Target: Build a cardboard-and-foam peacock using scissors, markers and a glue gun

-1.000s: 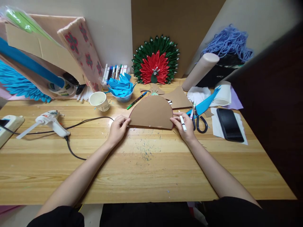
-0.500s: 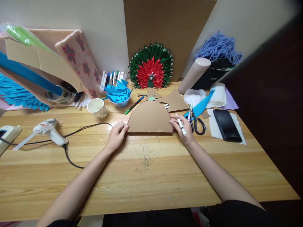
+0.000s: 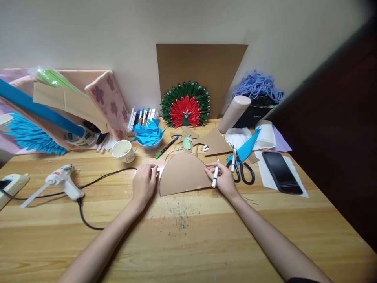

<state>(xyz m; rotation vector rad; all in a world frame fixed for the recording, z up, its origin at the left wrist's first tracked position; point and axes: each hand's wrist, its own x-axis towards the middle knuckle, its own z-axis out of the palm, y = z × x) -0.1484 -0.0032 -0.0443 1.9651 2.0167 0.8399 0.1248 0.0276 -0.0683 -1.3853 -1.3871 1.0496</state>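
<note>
A half-round piece of brown cardboard (image 3: 183, 175) lies on the table between my hands, its straight edge toward me and slightly tilted. My right hand (image 3: 224, 180) has its fingers closed, with a white marker (image 3: 215, 177) held across them and the fingertips at the cardboard's right edge. Beside the left edge is my left hand (image 3: 143, 181), fingers curled together; a small pale patch shows at its fingertips, too unclear to name. A light green bird-shaped cutout (image 3: 187, 143) lies just behind the curved edge.
Scissors (image 3: 247, 173), a blue strip (image 3: 246, 151) and a phone (image 3: 282, 173) lie right. A glue gun (image 3: 66, 182) with its cord, a paper cup (image 3: 123, 151) and a bowl of blue pieces (image 3: 149, 135) stand left. Behind is a red-green peacock craft (image 3: 186, 106).
The view has tipped upward. My left hand has come off the cardboard's lower left corner, and my right hand has shifted up its right edge. The cardboard has turned slightly.
</note>
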